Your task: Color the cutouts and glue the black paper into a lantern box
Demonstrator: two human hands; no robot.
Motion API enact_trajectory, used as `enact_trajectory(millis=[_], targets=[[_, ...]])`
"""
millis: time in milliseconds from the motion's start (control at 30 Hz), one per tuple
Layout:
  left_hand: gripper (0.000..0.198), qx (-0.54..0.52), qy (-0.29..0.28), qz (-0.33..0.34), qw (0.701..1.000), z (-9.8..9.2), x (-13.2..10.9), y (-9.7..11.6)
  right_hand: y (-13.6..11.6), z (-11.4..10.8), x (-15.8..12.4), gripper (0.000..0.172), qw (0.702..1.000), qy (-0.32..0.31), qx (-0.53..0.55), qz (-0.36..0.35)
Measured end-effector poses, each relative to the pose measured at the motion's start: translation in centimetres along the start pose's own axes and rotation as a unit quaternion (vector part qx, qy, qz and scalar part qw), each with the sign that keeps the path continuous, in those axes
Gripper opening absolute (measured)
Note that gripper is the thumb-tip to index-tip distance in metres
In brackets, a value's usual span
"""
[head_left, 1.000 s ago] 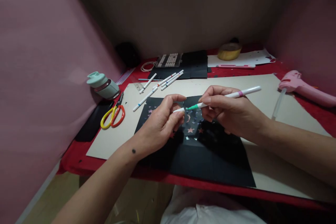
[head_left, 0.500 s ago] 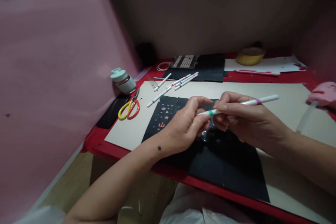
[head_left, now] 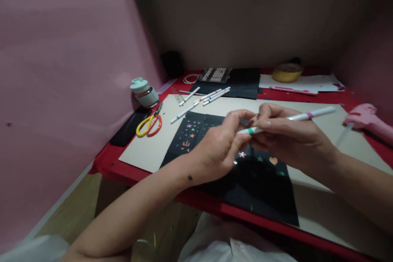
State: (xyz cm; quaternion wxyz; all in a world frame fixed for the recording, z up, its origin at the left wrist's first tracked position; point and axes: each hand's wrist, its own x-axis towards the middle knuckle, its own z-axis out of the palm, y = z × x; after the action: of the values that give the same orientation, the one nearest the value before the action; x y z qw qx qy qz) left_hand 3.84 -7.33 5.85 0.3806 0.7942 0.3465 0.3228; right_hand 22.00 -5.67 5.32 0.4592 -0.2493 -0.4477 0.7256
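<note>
Where the two hands come together over the table, a white marker (head_left: 321, 114) with a green band near one end and a magenta band near the other is held slantwise in the air, above a sheet of black paper (head_left: 260, 198). The left hand (head_left: 219, 143) has thumb and fingers closed on the green-banded end; the right hand (head_left: 285, 129) grips the barrel, fingers bent round it, with the magenta end sticking out past the knuckles. From here I can't make out whether the fingertips of the two hands touch each other.

Under the hands, the black paper carries small bright shapes: triangles, stars, and a heart (head_left: 273, 161) just below the right hand. The sheet lies on a cream board (head_left: 139, 151), which rests on a red cloth (head_left: 123, 170). Beyond the left hand, on the board, several loose white markers (head_left: 216, 96) lie beside a clear ruler (head_left: 178, 98). Near the board's left edge are scissors (head_left: 153, 126) with one yellow and one red handle, and behind them stands a jar (head_left: 147, 97) with a mint lid. At the back, a clear case (head_left: 216, 75) of markers sits next to a white cord (head_left: 190, 78); farther right are a yellow tape roll (head_left: 287, 75), a pink pen-like tool (head_left: 294, 91) and a pink glue gun (head_left: 368, 118).
</note>
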Motion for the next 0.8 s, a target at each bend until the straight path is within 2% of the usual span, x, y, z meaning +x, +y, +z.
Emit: enact_trajectory(millis=[100, 167, 267, 333, 400, 433, 467, 500, 533, 600, 633, 667, 700, 800], targets=[[0.018, -0.056, 0.024, -0.03, 0.998, -0.5, 1.5, 0.2, -1.1, -0.4, 0.9, 0.03, 0.999, 0.017, -0.028, -0.01], [0.008, -0.067, 0.065, -0.037, 0.995, -1.3, 3.0, 0.1, -2.1, -0.9, 1.5, 0.029, 0.994, 0.06, -0.082, -0.027], [0.008, -0.015, 0.142, -0.035, 0.989, -2.7, 5.9, -1.3, -3.4, -1.1, 1.4, 0.018, 0.977, 0.153, -0.125, -0.077], [0.012, 0.065, 0.174, -0.045, 0.982, -3.5, 7.8, -3.1, -3.3, -0.5, 0.3, 0.018, 0.966, 0.178, -0.15, -0.109], [0.011, 0.208, 0.172, -0.086, 0.959, -4.1, 9.5, -5.2, -2.0, 0.5, -1.4, 0.02, 0.956, 0.137, -0.22, -0.135], [0.012, 0.292, 0.154, -0.119, 0.936, -4.3, 10.2, -6.2, -1.0, 1.1, -2.4, 0.02, 0.948, 0.084, -0.281, -0.124], [0.013, 0.32, 0.144, -0.135, 0.927, -4.4, 10.8, -7.1, 0.1, 1.6, -3.3, 0.019, 0.933, 0.007, -0.342, -0.112], [0.015, 0.343, 0.135, -0.148, 0.918, -4.4, 11.3, -7.9, 1.3, 2.1, -4.2, 0.017, 0.903, -0.079, -0.401, -0.136], [0.017, 0.363, 0.125, -0.158, 0.91, -4.5, 11.7, -8.4, 2.6, 2.5, -5.0, 0.016, 0.857, -0.142, -0.455, -0.194], [0.021, 0.394, 0.111, -0.172, 0.896, -4.5, 12.2, -8.9, 4.7, 2.8, -6.0, 0.013, 0.734, -0.259, -0.543, -0.315], [0.023, 0.412, 0.103, -0.179, 0.887, -4.4, 12.4, -9.0, 5.5, 2.9, -6.2, 0.011, 0.696, -0.283, -0.565, -0.34], [0.026, 0.431, 0.096, -0.187, 0.878, -4.4, 12.6, -9.0, 6.0, 2.8, -6.2, 0.01, 0.675, -0.298, -0.577, -0.349], [0.029, 0.447, 0.089, -0.194, 0.869, -4.4, 12.7, -9.0, 6.4, 2.7, -6.1, 0.009, 0.668, -0.301, -0.583, -0.35], [0.033, 0.486, 0.071, -0.208, 0.846, -4.3, 13.0, -9.2, 6.7, 2.1, -5.7, 0.012, 0.685, -0.271, -0.582, -0.345]])
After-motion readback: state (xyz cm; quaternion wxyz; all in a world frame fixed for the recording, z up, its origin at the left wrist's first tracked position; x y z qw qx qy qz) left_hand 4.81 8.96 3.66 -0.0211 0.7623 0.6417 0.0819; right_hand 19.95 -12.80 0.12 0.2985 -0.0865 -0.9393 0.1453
